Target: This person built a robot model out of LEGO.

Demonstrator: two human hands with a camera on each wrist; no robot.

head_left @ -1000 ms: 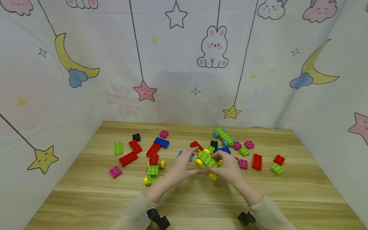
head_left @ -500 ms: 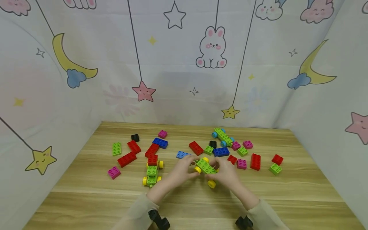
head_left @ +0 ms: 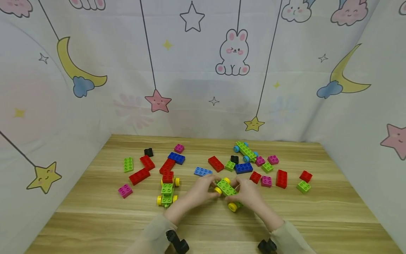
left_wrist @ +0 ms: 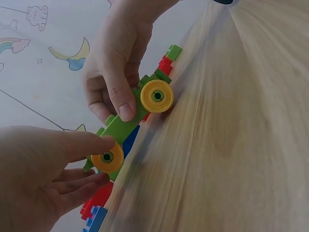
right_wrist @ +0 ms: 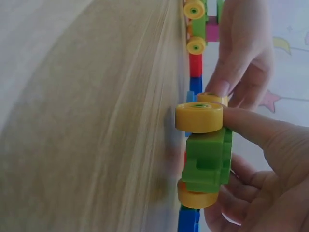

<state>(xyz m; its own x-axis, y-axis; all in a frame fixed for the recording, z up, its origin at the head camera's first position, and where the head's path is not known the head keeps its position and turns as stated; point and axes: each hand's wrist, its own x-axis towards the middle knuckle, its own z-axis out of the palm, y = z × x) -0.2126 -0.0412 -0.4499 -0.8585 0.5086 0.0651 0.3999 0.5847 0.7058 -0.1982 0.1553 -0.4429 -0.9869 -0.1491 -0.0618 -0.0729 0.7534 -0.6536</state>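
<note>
A green toy car base (head_left: 227,187) with yellow wheels is held between both hands, low over the wooden table in the head view. My right hand (head_left: 250,193) grips it around the middle and near end, thumb on its near side. At the far-left end, my left hand (head_left: 203,188) has its thumb on a yellow wheel (left_wrist: 108,157), fingers bent round that corner. In the right wrist view the end of the base (right_wrist: 207,159) faces the camera, wheels close to the tabletop. Part of the base's far side is hidden by the right hand.
Left of the hands stands a built car (head_left: 167,189) with green and red bricks. A green base with blue wheels (head_left: 246,151) is at the back right. Loose bricks lie around, including a light blue brick (head_left: 203,171), a red brick (head_left: 216,164) and a dark blue brick (head_left: 244,168).
Both hands have brought the green car base down and toward the person, closer to the table. The left hand has closed in on its far-left wheel.
</note>
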